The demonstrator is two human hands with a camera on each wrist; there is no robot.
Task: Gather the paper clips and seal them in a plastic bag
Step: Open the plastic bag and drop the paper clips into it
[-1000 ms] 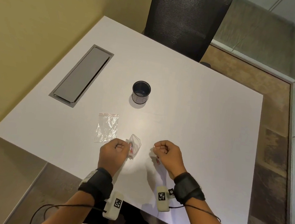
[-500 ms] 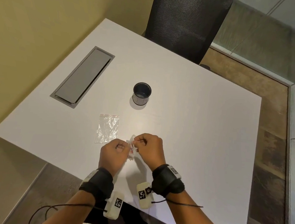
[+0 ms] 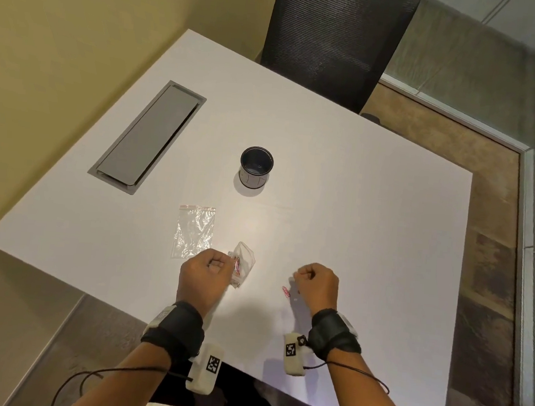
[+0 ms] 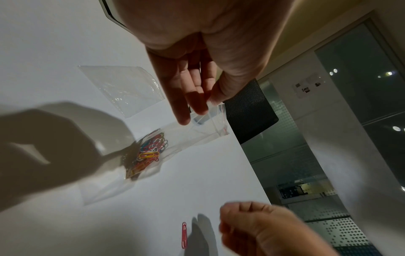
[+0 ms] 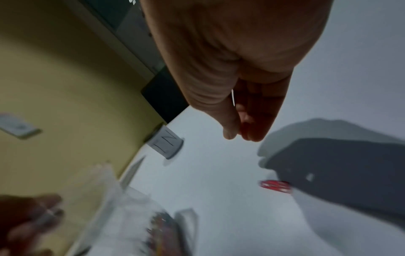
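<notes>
My left hand [image 3: 222, 265] pinches the mouth of a small clear zip bag [image 3: 244, 263] between thumb and fingers [image 4: 198, 109]. The bag hangs down to the white table [image 3: 370, 231], and a bunch of coloured paper clips [image 4: 151, 152] lies in its bottom. One red paper clip [image 3: 285, 292] lies loose on the table to the right of the bag, also visible in the left wrist view [image 4: 184, 234]. My right hand [image 3: 298, 275] hovers just right of that clip with its fingers curled in. I see nothing between its fingertips [image 5: 230, 135].
A second, empty zip bag [image 3: 194, 230] lies flat to the left of my left hand. A black cup [image 3: 256, 168] stands further back at mid-table. A grey cable flap [image 3: 149, 135] is set into the table at the left. A black mesh chair [image 3: 332, 37] stands beyond the far edge.
My right hand, which was at the bag's mouth beside the left hand half a second ago, has swung back right to the loose red clip. The left hand still holds the bag.
</notes>
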